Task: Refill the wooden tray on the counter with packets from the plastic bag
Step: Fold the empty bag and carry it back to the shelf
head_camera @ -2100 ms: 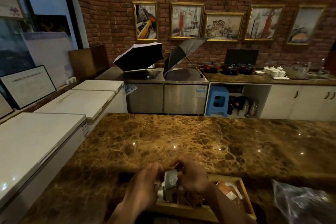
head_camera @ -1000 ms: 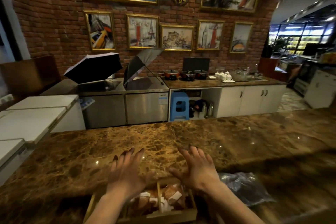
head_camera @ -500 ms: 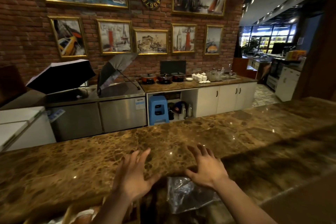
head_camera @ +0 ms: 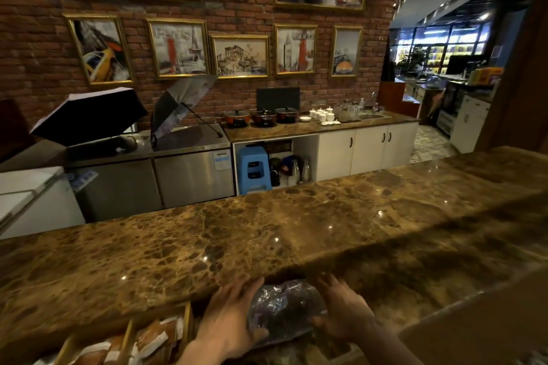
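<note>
A crumpled clear plastic bag lies on the lower ledge of the brown marble counter, near the bottom middle of the view. My left hand presses against the bag's left side with its thumb under the front edge. On the bag's right side sits my right hand, fingers spread and thumb touching the plastic. The wooden tray is at the bottom left, partly cut off; its compartments hold several orange and white packets. What the bag holds is not visible.
The raised marble bar top runs across the view behind the bag. Beyond it are white chest freezers, a steel counter with two open umbrellas, a blue stool, pots and cups on a back counter, and a brick wall with pictures.
The view has swung right, so the tray slid to the bottom left and the bag came to the centre. Both hands left the tray and came down onto the bag's two sides.
</note>
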